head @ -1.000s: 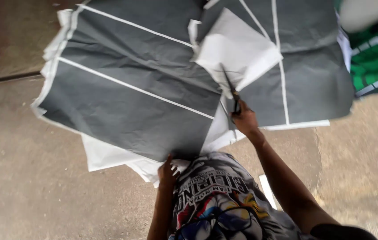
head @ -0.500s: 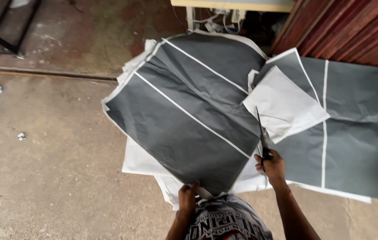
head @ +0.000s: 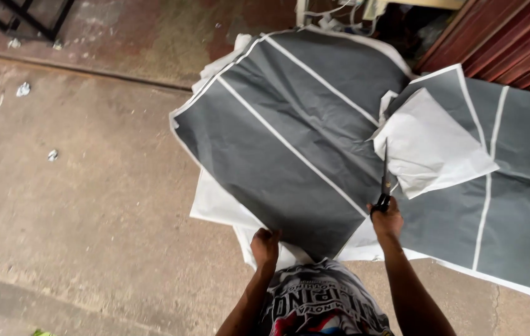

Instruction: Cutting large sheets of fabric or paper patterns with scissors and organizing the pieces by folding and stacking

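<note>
We've got the right hand [head: 388, 219] wrapped tight around the handles of a pair of black scissors [head: 384, 180], blades pointing away from us and lying on the big grey sheet with white stripes [head: 290, 143] that's spread over the concrete floor [head: 72, 205]. The blade tips sit right by the edge of a folded-over white flap [head: 430, 149], just right of the scissors. Our left hand [head: 265, 245] is clenched on the near edge of the same grey sheet, pinching it up near the bottom corner. More white sheets [head: 215, 205] peek out underneath along the left and near edges. Another grey striped piece [head: 514, 211] runs off to the right. Far right there's a reddish corrugated wall [head: 501, 37], and small bits of litter [head: 23, 89] lie scattered on the floor at far left.
</note>
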